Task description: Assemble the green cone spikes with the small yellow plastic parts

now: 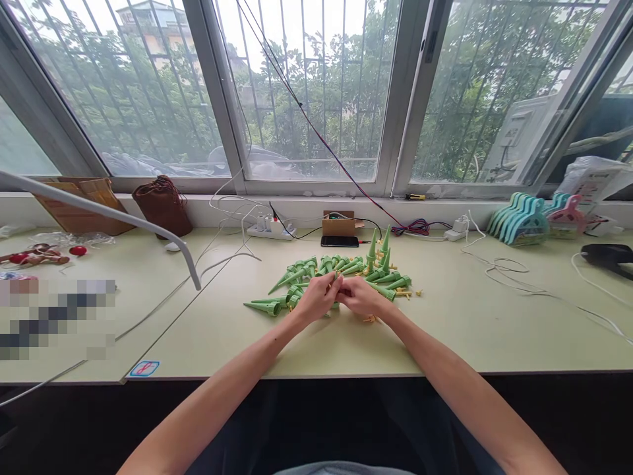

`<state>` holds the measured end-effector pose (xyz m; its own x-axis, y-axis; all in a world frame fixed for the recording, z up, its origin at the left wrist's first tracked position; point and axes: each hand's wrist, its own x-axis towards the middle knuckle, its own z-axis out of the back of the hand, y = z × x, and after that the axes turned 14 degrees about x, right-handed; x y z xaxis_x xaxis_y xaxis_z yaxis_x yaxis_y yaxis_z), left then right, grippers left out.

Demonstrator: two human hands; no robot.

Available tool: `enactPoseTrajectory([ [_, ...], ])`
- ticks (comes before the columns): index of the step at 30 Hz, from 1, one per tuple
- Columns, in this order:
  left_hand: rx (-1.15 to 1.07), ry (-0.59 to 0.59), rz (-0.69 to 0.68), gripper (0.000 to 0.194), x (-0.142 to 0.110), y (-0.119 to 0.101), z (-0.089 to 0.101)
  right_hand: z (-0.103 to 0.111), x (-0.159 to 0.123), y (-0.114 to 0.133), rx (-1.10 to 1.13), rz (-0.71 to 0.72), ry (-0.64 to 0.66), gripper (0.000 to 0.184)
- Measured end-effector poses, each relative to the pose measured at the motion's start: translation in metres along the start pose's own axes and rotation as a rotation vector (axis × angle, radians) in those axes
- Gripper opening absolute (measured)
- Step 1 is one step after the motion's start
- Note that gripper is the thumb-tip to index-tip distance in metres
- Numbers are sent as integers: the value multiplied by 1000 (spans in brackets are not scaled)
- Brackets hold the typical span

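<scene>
My left hand (318,296) and my right hand (361,295) meet in front of a heap of green plastic spikes (297,269), fingertips touching. Both are closed. A bit of green shows at the left fingertips, seemingly part of a hollow cone-shaped spike mostly hidden by the fingers. What the right fingers pinch is hidden. One loose spike (264,307) lies left of my hands, its wide end toward them. Behind the right hand, several spikes (372,254) stand upright. Small yellow plastic pieces (403,293) lie scattered to the right, and another yellow piece (370,318) is below the right hand.
A black phone (339,242) leans by a small cardboard box (338,227) at the back. A power strip (270,229) with cables is further left. Turquoise hangers (519,220) stand at right. A grey curved rod (163,231) reaches in over the left table.
</scene>
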<state>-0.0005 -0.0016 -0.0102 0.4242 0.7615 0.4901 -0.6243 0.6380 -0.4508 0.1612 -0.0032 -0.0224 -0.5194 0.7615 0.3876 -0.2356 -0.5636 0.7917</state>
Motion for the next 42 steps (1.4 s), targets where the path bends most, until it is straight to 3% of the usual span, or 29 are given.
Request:
enactPoseTrajectory([
  [11,16,-11,-14,40,1,-2,1,0,-2,4,-27,4,-29,26],
  [22,-40,85,18,32,-1,-6,3,4,-2,0,-193,61,-158,29],
  [29,-19,41,20,32,1,-7,4,6,-1,7,-187,40,-224,28],
  [35,11,-52,73,33,3,-4,5,12,1,5,-300,-92,-330,32],
  [42,-34,-120,128,34,4,-6,7,18,0,4,-375,-189,-360,28],
])
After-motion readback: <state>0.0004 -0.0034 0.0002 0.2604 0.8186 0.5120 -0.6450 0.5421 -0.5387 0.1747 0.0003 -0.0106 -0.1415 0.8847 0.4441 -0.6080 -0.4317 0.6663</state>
